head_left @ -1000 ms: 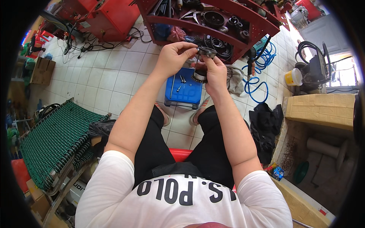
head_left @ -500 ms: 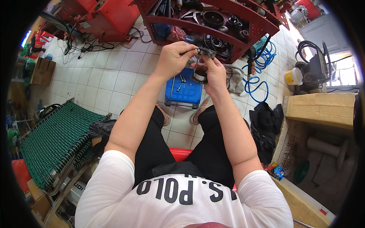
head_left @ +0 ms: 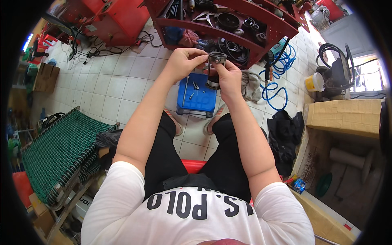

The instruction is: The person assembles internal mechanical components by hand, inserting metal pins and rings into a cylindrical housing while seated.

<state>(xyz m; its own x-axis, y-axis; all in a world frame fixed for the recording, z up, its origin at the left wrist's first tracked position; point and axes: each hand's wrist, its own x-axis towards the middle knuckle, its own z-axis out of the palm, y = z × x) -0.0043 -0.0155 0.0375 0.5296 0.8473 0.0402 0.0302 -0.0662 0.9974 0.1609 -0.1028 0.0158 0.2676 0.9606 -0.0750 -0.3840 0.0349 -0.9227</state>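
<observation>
Right grip (head_left: 232, 82) around dark metal part (head_left: 217, 59); left grip (head_left: 184, 64) beside its upper end.

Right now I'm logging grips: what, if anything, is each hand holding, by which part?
The right hand holds a metal part by its side, thumb near its upper end. Whether the left hand holds anything cannot be told.

A blue hose (head_left: 287, 62) lies looped on pale floor tiles (head_left: 130, 83) near a red rack (head_left: 281, 32).
</observation>
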